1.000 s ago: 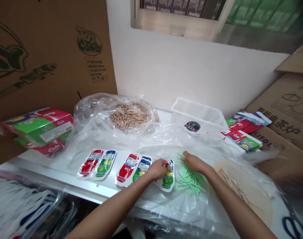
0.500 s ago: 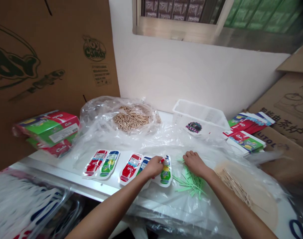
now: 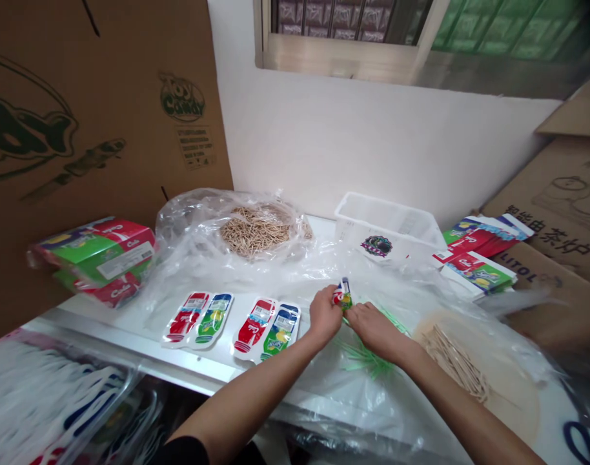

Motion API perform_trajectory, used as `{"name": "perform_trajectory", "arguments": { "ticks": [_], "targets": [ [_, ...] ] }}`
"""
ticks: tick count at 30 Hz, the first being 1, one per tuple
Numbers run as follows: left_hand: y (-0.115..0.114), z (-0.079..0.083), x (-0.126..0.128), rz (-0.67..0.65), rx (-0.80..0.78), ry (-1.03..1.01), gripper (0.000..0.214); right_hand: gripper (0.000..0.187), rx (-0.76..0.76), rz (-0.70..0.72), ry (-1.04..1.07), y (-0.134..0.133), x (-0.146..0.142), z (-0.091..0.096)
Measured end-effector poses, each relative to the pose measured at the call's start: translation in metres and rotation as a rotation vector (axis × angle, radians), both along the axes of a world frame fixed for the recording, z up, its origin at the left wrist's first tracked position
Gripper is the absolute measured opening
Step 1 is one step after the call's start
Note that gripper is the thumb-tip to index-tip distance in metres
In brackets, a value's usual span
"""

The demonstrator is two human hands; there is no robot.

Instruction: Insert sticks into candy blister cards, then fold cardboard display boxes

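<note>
My left hand (image 3: 325, 314) is closed on a small bottle-shaped printed sachet (image 3: 343, 294), lifted off the table and seen edge-on. My right hand (image 3: 371, 325) is pinched right beside it, touching the sachet's lower end; whether it holds a green stick I cannot tell. Beneath both hands lies a loose pile of thin green sticks (image 3: 367, 356) on clear plastic sheeting. Two double sachets lie flat to the left: a red and blue one (image 3: 198, 319) and a red and blue one (image 3: 267, 329).
A clear bag of wooden sticks (image 3: 256, 230) lies at the back, a white plastic basket (image 3: 388, 227) to its right. Wrapped packs (image 3: 99, 258) lie at left, flat printed cartons (image 3: 479, 258) at right, more wooden sticks (image 3: 454, 361) near my right forearm. Cardboard boxes stand on both sides.
My left hand has lifted the sachet off the table and turned it upright. My right hand has left the green sticks and come in to meet the sachet.
</note>
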State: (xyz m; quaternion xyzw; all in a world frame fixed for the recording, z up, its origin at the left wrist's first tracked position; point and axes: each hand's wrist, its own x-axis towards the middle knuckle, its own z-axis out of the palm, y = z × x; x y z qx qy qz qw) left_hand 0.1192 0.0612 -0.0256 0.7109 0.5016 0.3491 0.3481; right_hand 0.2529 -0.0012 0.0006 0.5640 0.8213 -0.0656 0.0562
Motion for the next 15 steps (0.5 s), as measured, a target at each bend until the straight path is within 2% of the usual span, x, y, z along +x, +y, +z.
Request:
{"name": "perform_trajectory", "arguments": {
  "ticks": [5, 10, 15],
  "targets": [
    [-0.014, -0.004, 0.005, -0.082, 0.074, -0.015, 0.038, 0.024, -0.160, -0.084, 0.114, -0.002, 0.003, 0.000],
    [0.004, 0.007, -0.008, 0.021, 0.119, -0.093, 0.034, 0.028, -0.241, -0.191, 0.202, -0.007, 0.006, -0.004],
    [0.018, 0.022, -0.019, 0.107, 0.139, -0.153, 0.026, 0.025, -0.253, -0.190, 0.173, -0.014, -0.027, -0.012]
  ]
}}
